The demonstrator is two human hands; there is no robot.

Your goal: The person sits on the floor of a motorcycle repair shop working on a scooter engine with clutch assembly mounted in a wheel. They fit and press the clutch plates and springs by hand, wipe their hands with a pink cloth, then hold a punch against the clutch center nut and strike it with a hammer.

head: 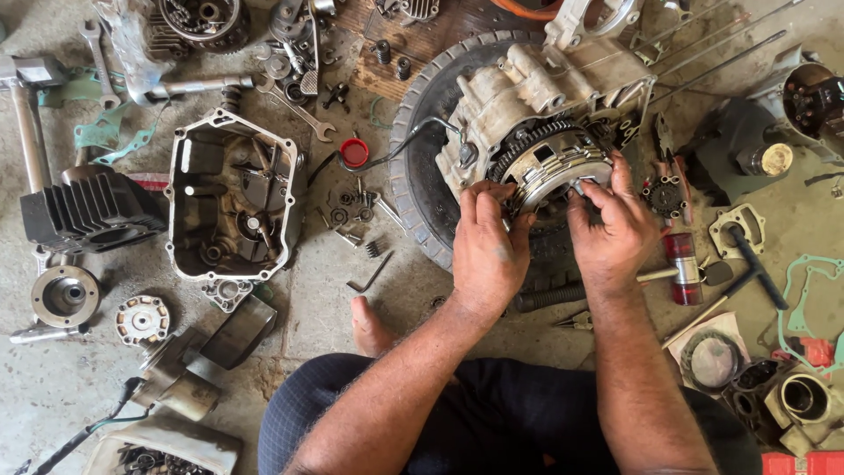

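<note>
The left hand (486, 248) curls its fingers over the toothed rim of the clutch assembly (552, 164), gripping it at seven o'clock; the right hand (615, 230) pinches a small metal part against the clutch face at four o'clock; the clutch sits in an engine crankcase (545, 88) resting on a tyre (422, 185); an open crankcase cover (236, 195) lies at nine o'clock of the hands, a red-headed hammer (681, 264) at three o'clock beside the right wrist.

You are looking at hardly any packaging: a red box (804, 463) is sitting at the bottom right edge of the floor, and a whitish plastic bag (163, 447) of small parts is lying at bottom left.
</note>
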